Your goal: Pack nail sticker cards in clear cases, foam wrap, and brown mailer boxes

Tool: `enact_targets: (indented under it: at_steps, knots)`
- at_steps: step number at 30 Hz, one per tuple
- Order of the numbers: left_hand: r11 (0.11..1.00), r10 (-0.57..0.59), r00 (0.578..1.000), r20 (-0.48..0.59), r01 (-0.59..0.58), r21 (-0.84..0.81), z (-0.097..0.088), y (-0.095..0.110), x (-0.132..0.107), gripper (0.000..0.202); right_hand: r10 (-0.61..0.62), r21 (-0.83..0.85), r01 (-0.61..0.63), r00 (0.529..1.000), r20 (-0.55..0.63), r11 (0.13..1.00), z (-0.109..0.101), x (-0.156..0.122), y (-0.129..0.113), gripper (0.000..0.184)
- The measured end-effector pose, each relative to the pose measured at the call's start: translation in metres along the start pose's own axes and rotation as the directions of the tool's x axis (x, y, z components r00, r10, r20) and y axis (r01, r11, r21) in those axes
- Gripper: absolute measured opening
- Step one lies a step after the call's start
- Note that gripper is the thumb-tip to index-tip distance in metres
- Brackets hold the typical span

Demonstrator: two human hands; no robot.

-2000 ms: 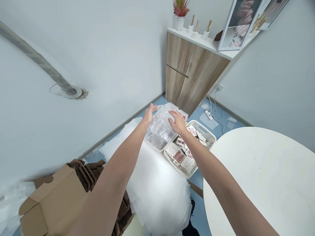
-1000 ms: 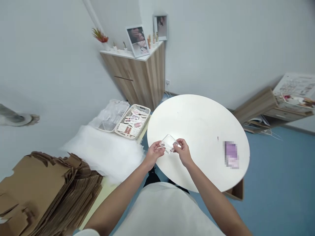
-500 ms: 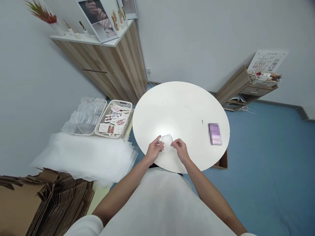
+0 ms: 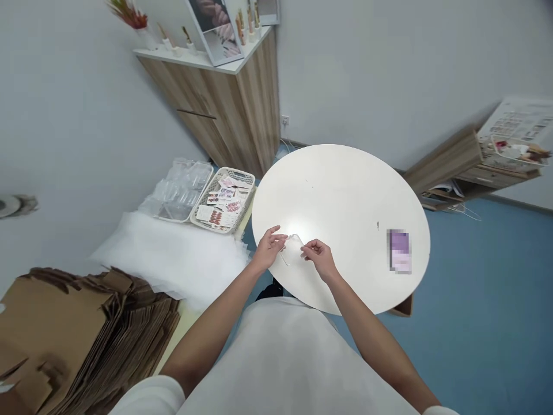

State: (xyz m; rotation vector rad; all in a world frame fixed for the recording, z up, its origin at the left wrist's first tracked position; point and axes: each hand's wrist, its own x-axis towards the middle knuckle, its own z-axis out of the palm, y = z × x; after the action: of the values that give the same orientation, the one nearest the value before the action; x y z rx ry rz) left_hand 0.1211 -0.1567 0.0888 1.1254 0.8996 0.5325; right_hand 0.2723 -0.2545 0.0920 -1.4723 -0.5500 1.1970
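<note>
While both hands are hanging over the near side of the round worktop [image 4: 341, 190], a clear case [image 4: 294, 249] is sitting right between them, and everything is turning on that narrow space! The right grip [image 4: 319, 258] is pinching tightly at the case's right edge, so the case is lying just to its left, touching the fingertips. Across from it, the left grip [image 4: 268, 248] is showing spread fingers at the left edge, but whether they're actually holding anything, I cannot tell. Neither side is standing clearly nearer, then, though the right is having the surer hold. The case is sitting askew, its faint edges slanting, and its long axis is hiding against all that white. Well off to the right, a blurred purple thing [image 4: 400, 251] is resting, while a basket [image 4: 238, 174] of cards [image 4: 223, 202] is standing away to the left.
</note>
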Motion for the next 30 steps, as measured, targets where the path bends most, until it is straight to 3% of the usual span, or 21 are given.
enact_targets:
  at_steps: [4, 8, 10, 14, 19, 22, 26, 30]
  knots:
    - [0.993, -0.055, 0.977, -0.208, 0.032, -0.116, -0.022, -0.009, -0.01, 0.044, 0.039, 0.074, -0.038, 0.999, -0.007, 0.997, 0.028, 0.02, 0.005, 0.025]
    - [0.999, 0.005, 0.955, -0.296, -0.019, -0.045, -0.063, 0.0, -0.01, 0.048, 0.007, 0.074, -0.011, 0.999, 0.053, 0.997, 0.082, 0.049, -0.001, 0.025]
    - [0.998, 0.067, 0.912, -0.405, -0.065, 0.019, -0.093, 0.01, -0.002, 0.05, -0.024, 0.051, 0.019, 0.994, 0.103, 0.999, 0.118, 0.068, -0.005, 0.026]
    - [0.976, 0.202, 0.771, -0.604, -0.107, 0.19, -0.169, 0.032, 0.028, 0.044, -0.083, -0.044, 0.094, 0.976, 0.201, 0.995, 0.199, 0.117, -0.012, 0.027]
    - [0.912, 0.306, 0.706, -0.639, -0.024, 0.41, -0.272, 0.055, 0.063, 0.034, -0.127, -0.138, 0.17, 0.954, 0.273, 0.976, 0.3, 0.179, -0.012, 0.026]
    - [0.875, 0.329, 0.681, -0.654, 0.04, 0.482, -0.321, 0.062, 0.077, 0.038, -0.144, -0.145, 0.195, 0.942, 0.303, 0.97, 0.349, 0.206, -0.007, 0.024]
    - [0.812, 0.354, 0.671, -0.652, 0.126, 0.57, -0.361, 0.068, 0.094, 0.042, -0.113, -0.198, 0.178, 0.946, 0.303, 0.964, 0.393, 0.233, -0.001, 0.027]
    - [0.695, 0.407, 0.72, -0.562, 0.156, 0.702, -0.377, 0.075, 0.115, 0.04, -0.114, -0.218, 0.167, 0.965, 0.238, 0.961, 0.41, 0.256, 0.002, 0.028]
